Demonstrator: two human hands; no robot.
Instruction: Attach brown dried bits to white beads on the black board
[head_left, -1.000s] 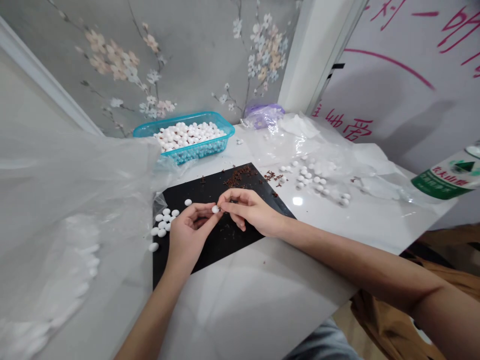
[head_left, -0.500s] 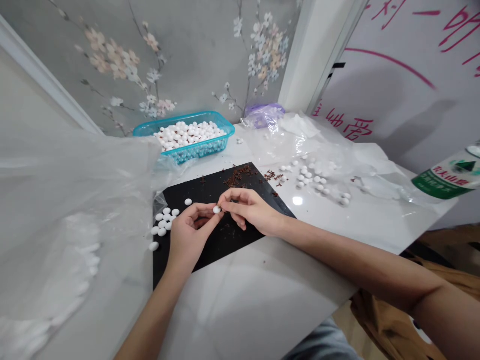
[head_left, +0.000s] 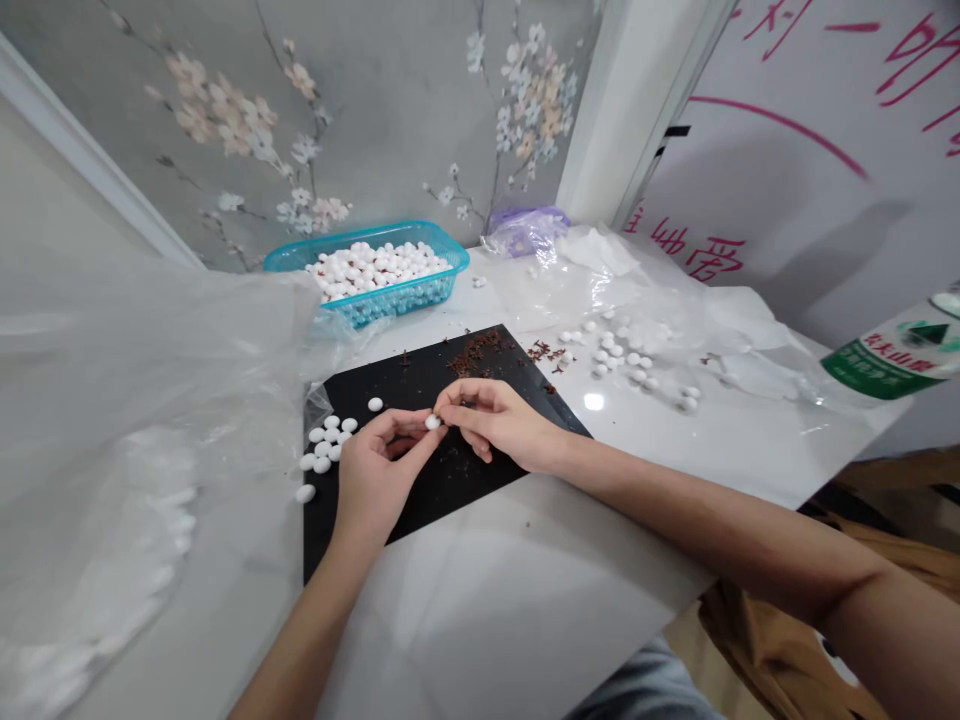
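The ball (head_left: 433, 423) between the fingers (head_left: 401, 420) is plain white, the mat (head_left: 446, 488) beneath them black. Beyond the fingers, the bits (head_left: 480, 350) are reddish brown, the basket (head_left: 405, 302) turquoise, the wall (head_left: 405, 90) grey with peach, white and pale-blue blossoms (head_left: 551, 120).

We see a bare left hand (head_left: 375, 470) and a bare right hand (head_left: 514, 428), each with slender fingers (head_left: 474, 388). The left forearm (head_left: 311, 630) is uncovered, slim and smooth; the right forearm (head_left: 675, 510), also uncovered, broadens toward a creased elbow (head_left: 844, 600). At the lower edge we make out pale blue-grey cloth (head_left: 649, 685) that looks like trousers.
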